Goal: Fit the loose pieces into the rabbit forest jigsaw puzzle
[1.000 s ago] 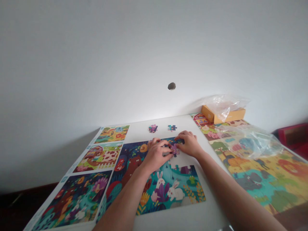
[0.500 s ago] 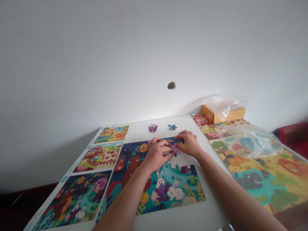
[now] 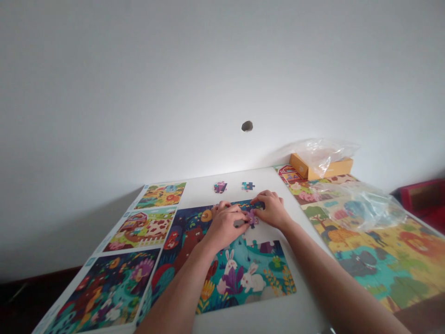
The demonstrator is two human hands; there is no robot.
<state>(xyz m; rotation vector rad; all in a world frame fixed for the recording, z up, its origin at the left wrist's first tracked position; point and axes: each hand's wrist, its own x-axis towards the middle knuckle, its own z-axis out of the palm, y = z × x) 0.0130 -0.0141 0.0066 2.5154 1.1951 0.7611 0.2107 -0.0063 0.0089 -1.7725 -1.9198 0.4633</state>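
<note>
A purple jigsaw piece (image 3: 253,218) lies at the gap in a forest-animal jigsaw puzzle (image 3: 243,283), between my two hands. My left hand (image 3: 227,222) reaches over the puzzle's upper part, its thumb and fingers closed on the piece's left edge. From the right, my right hand (image 3: 271,208) pinches the piece's upper right side with bent fingers. Below the piece, the white table shows through the gap. Two loose spots of pieces lie beyond the puzzle: a purple jigsaw piece (image 3: 220,187) and a teal and dark blue jigsaw piece (image 3: 248,186).
Picture sheets (image 3: 142,227) lie along the left side. At right is a yellow savanna puzzle (image 3: 389,260), partly under a clear plastic bag (image 3: 365,208). An orange box (image 3: 330,168) with another plastic bag (image 3: 323,150) stands against the wall (image 3: 156,93). A red object (image 3: 424,197) sits far right.
Both hands stay at the same purple piece with only slight finger movement. The whole view has shifted a little.
</note>
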